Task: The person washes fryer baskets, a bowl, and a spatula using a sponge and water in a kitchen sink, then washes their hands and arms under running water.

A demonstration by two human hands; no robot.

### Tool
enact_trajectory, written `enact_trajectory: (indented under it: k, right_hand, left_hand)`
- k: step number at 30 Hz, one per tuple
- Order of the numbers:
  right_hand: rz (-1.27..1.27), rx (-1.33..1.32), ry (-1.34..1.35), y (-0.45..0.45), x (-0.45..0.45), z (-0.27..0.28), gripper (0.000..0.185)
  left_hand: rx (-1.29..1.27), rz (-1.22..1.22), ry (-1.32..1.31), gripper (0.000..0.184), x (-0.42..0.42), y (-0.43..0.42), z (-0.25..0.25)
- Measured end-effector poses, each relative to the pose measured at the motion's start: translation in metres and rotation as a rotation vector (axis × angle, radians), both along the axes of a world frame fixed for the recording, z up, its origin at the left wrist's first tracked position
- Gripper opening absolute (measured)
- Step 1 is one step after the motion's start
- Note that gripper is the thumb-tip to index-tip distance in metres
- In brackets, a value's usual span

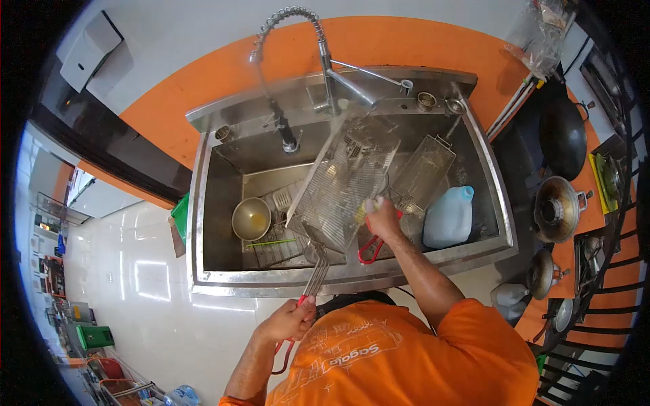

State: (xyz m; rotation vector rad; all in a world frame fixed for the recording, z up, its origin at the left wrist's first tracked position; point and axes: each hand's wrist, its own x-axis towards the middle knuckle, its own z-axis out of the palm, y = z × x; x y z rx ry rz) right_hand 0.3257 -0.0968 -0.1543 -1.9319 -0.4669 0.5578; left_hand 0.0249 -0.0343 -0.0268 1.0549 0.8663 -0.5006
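- Your left hand [290, 321] is wrapped around the red handle [302, 299] of a wire fryer basket [338, 179]; your right hand [383, 218] is at the mesh's right side, too blurred to tell whether it grips anything.
- Far left in your sink [237, 279], a round metal bowl [251, 228] sits near a thin yellow-green stick [276, 241].
- Next, a black sprayer [284, 130] hangs from its spring faucet [323, 51].
- Your fryer basket tilts over the sink's middle.
- Right of it lies a second wire basket [428, 170].
- Farthest right, your translucent plastic jug [448, 218] stands in the sink.
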Motion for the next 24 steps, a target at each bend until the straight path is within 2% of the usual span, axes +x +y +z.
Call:
enact_trajectory:
  k: [3,8,13,15,19,21,22,24]
  right_hand:
    - [0.033,-0.115,-0.199,-0.008,0.006,0.004,0.026]
    - [0.035,-0.132,-0.225,-0.016,0.007,0.010,0.029]
    - [0.082,-0.220,-0.247,-0.025,0.009,0.043,0.032]
    - [0.135,-0.275,-0.224,-0.025,0.011,0.050,0.033]
    - [0.122,-0.186,-0.213,-0.024,0.005,0.055,0.031]
    - [0.046,-0.051,-0.160,-0.020,-0.003,0.054,0.027]
    - [0.056,-0.097,-0.210,-0.019,-0.008,0.046,0.027]
    - [0.050,-0.040,-0.246,-0.025,-0.027,0.046,0.028]
  left_hand:
    - [-0.094,0.000,-0.008,0.050,0.000,0.001,0.004]
    - [-0.163,0.027,0.030,0.046,0.002,0.000,0.021]
    - [-0.137,0.062,0.137,0.041,0.004,0.001,0.047]
    - [-0.021,0.066,0.162,0.038,0.001,0.001,0.051]
    - [0.236,0.016,0.141,0.029,-0.004,0.004,0.046]
    - [0.510,-0.015,0.110,0.025,0.004,0.000,0.052]
    - [0.647,-0.036,0.094,0.023,0.009,-0.003,0.055]
    - [0.768,-0.077,0.091,0.020,0.017,-0.007,0.056]
